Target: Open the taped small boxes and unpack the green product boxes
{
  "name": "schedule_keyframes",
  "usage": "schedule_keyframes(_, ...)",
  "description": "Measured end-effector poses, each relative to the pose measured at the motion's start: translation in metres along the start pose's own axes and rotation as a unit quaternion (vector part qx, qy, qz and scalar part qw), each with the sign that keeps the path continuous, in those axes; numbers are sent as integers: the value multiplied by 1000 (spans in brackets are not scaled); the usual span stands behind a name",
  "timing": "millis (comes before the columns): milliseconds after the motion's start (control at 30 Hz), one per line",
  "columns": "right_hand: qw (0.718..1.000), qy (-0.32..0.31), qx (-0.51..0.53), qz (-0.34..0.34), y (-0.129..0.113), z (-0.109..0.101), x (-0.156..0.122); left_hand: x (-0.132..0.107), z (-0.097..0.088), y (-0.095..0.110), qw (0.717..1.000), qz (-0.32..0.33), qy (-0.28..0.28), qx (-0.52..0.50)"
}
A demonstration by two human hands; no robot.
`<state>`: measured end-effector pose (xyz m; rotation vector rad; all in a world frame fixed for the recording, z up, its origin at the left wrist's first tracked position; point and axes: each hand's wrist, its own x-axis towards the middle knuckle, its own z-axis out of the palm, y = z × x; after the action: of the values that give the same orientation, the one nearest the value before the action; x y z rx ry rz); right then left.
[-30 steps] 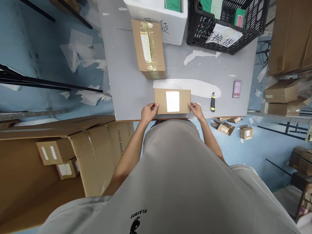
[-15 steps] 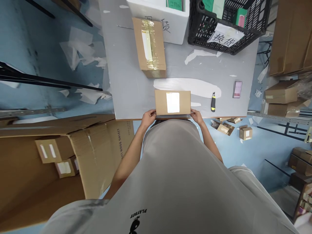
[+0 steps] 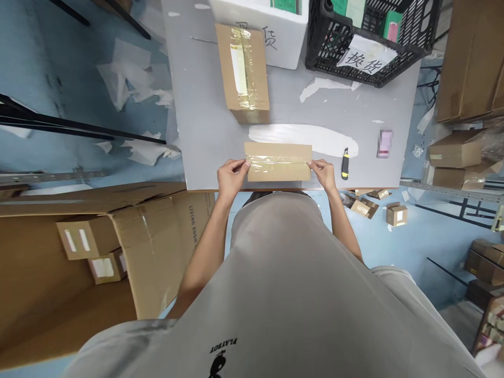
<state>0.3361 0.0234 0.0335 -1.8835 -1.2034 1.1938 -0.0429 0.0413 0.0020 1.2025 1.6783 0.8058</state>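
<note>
A small cardboard box [image 3: 279, 170] is between my hands at the near edge of the grey table [image 3: 205, 131]. Its upward face carries a strip of clear, shiny tape running lengthwise. My left hand [image 3: 232, 176] pinches the box's left end between thumb and fingers. At the opposite end, my right hand [image 3: 323, 172] grips the right corner the same way. A yellow-and-black utility knife [image 3: 345, 164] lies just right of my right hand. Behind the box is a long white patch [image 3: 303, 137] on the tabletop.
Farther back stand a taped carton [image 3: 246, 73], a white foam box [image 3: 283, 47] and a black plastic crate [image 3: 334, 52] with green packages. A pinkish blurred item [image 3: 385, 143] lies at right. A large open carton [image 3: 153, 252] stands on the left, smaller boxes inside.
The box has been turned over towards me: its white label faced up before, and now the taped side shows. Both hands have risen slightly along its ends.
</note>
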Motion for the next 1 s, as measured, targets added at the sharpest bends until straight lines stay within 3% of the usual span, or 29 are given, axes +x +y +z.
schedule_keyframes(233, 996, 2, -32, 81, 4, 19, -9, -9, 3, -11, 996, -89, -19, -9)
schedule_keyframes(500, 995, 21, -18, 93, 14, 18, -16, -14, 4, -17, 992, -106, -38, -53)
schedule_keyframes(600, 994, -32, 9, 101, 25, 15, -27, -23, -1, -23, 989, -115, -69, -63)
schedule_keyframes(733, 982, -143, 40, 113, 40, 12, -40, -36, -5, -36, 970, -122, -191, -85)
schedule_keyframes(800, 980, -162, 29, 114, 44, 13, -42, -39, -2, -42, 964, -115, -231, -64)
schedule_keyframes(1000, 983, -141, -6, 122, 42, 18, -37, -38, 15, -40, 980, -120, -158, -1)
